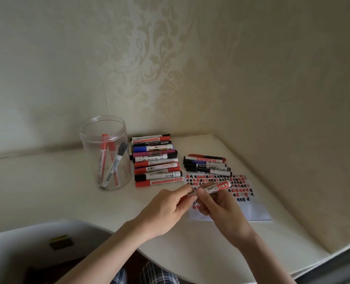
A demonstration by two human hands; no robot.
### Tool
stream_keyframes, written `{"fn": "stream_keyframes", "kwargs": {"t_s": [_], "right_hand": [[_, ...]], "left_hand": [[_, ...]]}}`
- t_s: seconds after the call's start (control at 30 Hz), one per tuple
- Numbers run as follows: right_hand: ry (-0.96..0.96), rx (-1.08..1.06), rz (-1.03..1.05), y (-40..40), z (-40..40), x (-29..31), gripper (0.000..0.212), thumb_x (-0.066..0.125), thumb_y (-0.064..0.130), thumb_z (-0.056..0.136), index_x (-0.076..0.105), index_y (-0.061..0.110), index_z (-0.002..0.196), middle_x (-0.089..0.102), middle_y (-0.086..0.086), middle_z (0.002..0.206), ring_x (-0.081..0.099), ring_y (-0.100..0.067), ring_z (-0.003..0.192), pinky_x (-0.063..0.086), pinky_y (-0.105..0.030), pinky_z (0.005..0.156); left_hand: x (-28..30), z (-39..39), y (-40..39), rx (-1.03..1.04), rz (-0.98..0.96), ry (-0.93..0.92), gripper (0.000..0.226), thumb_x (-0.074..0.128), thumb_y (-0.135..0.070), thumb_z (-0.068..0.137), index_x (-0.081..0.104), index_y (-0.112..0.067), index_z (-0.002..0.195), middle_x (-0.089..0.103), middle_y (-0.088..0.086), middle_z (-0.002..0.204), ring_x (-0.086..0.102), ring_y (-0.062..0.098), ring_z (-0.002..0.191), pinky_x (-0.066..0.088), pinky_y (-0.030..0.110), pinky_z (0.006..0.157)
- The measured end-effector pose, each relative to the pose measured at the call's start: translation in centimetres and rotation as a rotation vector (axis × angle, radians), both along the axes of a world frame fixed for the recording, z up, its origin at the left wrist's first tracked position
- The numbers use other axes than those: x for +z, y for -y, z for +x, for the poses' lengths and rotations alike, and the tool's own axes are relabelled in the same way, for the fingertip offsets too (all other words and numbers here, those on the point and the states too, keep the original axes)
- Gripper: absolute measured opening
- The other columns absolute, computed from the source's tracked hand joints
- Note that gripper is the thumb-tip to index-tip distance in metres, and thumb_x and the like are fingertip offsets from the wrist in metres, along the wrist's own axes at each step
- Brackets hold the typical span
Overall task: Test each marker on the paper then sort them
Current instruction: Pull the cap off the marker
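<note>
Both hands hold one red-and-white marker (215, 187) above the left part of the white paper (254, 212), which is covered in red and black test marks. My right hand (221, 208) grips the marker's barrel. My left hand (166, 208) pinches its near end, where the cap sits. A row of several markers (155, 159) lies to the left of the paper. A smaller group of markers (207, 165) lies just behind the paper. A clear plastic jar (104, 152) at the left holds three markers.
The cream table (67, 191) ends in a curved front edge near my body. Patterned walls close it in at the back and right. A dark block (60, 242) lies lower left, below the table edge.
</note>
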State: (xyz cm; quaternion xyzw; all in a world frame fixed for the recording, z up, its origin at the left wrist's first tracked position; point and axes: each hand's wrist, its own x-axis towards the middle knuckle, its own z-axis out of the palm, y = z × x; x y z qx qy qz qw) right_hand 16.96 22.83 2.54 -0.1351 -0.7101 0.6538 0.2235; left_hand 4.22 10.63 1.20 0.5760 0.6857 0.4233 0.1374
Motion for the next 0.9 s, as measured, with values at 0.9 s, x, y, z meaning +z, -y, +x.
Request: {"fn": "stream_keyframes", "kwargs": {"t_s": [0.9], "right_hand": [[0.241, 0.145, 0.263, 1.6, -2.5, 1.7, 0.023, 0.044, 0.028, 0.102, 0.063, 0.017, 0.096, 0.050, 0.005, 0.064, 0.043, -0.010, 0.056, 0.037, -0.024, 0.054]], "left_hand": [[2.4, -2.1, 1.3, 0.102, 0.268, 1.046, 0.033, 0.054, -0.029, 0.093, 0.069, -0.004, 0.109, 0.070, 0.011, 0.103, 0.063, 0.021, 0.097, 0.048, 0.030, 0.084]]}}
